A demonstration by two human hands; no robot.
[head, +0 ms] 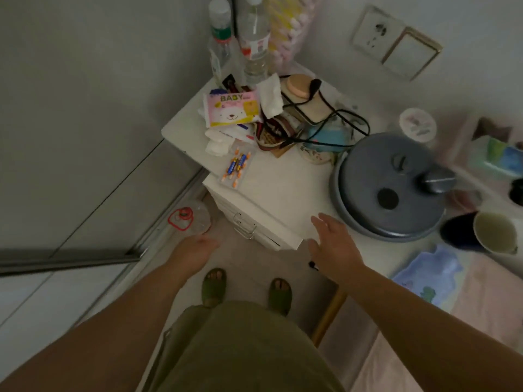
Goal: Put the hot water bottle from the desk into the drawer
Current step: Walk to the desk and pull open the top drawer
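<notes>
Both hands are seen spread and empty: the left hand (195,247) is lowered beside the drawer (254,222) front, the right hand (334,241) is held over the desk (283,188) edge. The round grey hot water bottle (390,188) is found flat on the desk, just beyond and right of the right hand, the nearer one.

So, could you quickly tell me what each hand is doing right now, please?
Left hand: empty; fingers point away, so open or closed cannot be told.
Right hand: open, fingers spread, holding nothing, by the white drawer unit.
</notes>
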